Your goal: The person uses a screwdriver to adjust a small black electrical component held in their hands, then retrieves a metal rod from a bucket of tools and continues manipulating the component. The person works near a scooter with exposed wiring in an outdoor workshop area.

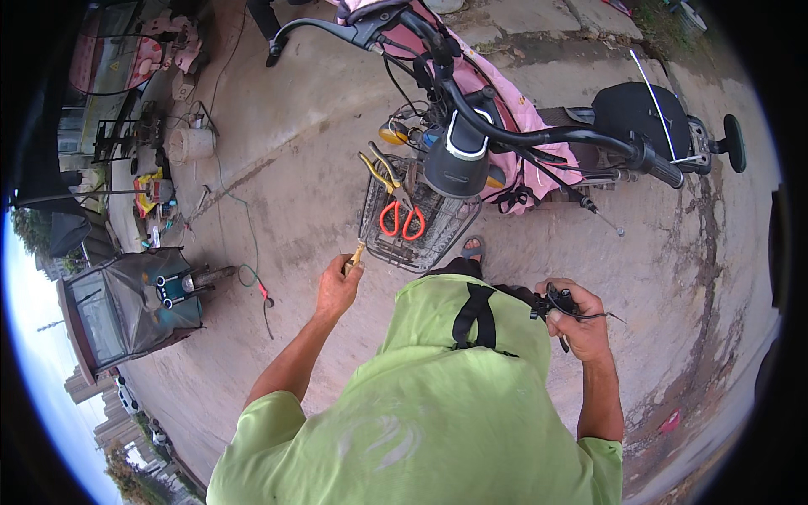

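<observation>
My left hand (338,284) is closed round a short yellowish stick-like tool (357,254), just off the near left corner of the wire basket (364,220). My right hand (582,321), at the right side of my waist, grips a black handlebar fitting (559,300) with a thin cable trailing from it; its exact kind is partly hidden by the fingers. Across the basket lie yellow-handled pliers (383,172) and scissors with red-orange handles (402,220). Behind the basket stands a two-wheeler whose black handlebar (539,136) has a grip (656,166) at the right end.
A pink cover (526,160) drapes the two-wheeler, beside its black seat (640,118) and mirror (735,143). Leftward are a bucket (192,145), a green cord (252,240) on the concrete and a covered three-wheeler (135,303). Another person's foot (273,55) shows at the top.
</observation>
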The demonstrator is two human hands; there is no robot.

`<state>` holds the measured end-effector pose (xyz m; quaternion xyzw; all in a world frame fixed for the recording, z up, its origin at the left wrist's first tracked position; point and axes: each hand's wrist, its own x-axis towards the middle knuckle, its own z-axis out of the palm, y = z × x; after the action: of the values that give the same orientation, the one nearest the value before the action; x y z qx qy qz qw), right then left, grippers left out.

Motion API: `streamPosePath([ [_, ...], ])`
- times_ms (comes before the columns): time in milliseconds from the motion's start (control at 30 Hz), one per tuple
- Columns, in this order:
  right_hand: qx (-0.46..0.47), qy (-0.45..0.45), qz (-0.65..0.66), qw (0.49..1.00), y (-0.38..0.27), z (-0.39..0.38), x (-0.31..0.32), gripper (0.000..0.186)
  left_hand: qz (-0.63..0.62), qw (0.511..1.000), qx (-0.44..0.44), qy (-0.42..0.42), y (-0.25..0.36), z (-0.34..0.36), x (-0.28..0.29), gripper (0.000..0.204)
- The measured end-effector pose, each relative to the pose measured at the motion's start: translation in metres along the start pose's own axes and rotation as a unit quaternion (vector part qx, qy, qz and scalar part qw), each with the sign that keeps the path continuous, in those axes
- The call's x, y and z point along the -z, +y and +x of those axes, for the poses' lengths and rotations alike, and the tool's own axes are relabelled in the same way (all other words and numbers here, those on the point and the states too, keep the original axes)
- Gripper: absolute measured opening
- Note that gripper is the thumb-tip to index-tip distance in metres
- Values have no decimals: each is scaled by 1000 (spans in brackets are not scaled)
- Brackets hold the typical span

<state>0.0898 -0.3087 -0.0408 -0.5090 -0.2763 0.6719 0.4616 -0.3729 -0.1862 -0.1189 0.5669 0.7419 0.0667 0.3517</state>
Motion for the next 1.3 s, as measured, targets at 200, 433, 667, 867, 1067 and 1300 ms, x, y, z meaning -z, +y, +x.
streamPosePath([
  [200, 19, 33, -97, 994, 8, 9, -29, 39, 0, 999, -33, 20, -41, 58, -47, 45],
  [433, 128, 92, -288, 944, 21, 12, -27, 43, -71, 991, -96, 53, -43, 119, -100, 41],
  [667, 5, 155, 12, 988, 8, 8, -23, 47, -28, 991, -96, 90, -46, 142, -120, 47],
  [867, 27, 208, 102, 972, 5, 6, -13, 38, -25, 989, -105, 102, -51, 142, -114, 48],
  [1067, 101, 174, 39, 979, -16, 3, -3, 35, -54, 992, -92, 69, -73, 151, -112, 47],
  [1300, 148, 187, -11, 971, -49, 9, -6, 38, 47, 989, -72, 122, -72, 141, -109, 42],
])
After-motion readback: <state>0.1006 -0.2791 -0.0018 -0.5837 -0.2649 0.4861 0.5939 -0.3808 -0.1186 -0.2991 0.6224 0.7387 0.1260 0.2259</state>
